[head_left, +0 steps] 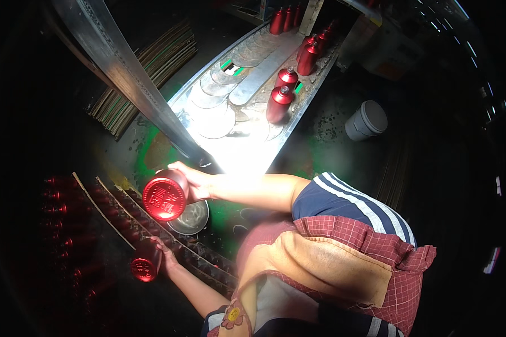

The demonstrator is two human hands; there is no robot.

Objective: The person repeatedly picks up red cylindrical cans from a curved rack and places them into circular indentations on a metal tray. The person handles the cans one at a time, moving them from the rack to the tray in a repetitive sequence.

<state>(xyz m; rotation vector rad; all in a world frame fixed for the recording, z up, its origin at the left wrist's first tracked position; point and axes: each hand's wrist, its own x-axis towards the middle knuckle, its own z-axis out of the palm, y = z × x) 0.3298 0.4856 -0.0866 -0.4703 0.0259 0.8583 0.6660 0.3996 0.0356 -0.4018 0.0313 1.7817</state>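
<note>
Red bottles (164, 201) sit in both hands (197, 182), one each.

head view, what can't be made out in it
All in the head view:
Neck end of the red bottle in the right hand: hidden behind its base.
Neck end of the smaller-looking bottle in the left hand: likewise.
Round metal item: partly covered by the right hand's bottle.
Conveyor, near end: glare.
Lower-left red rows, count: shadow.
</note>
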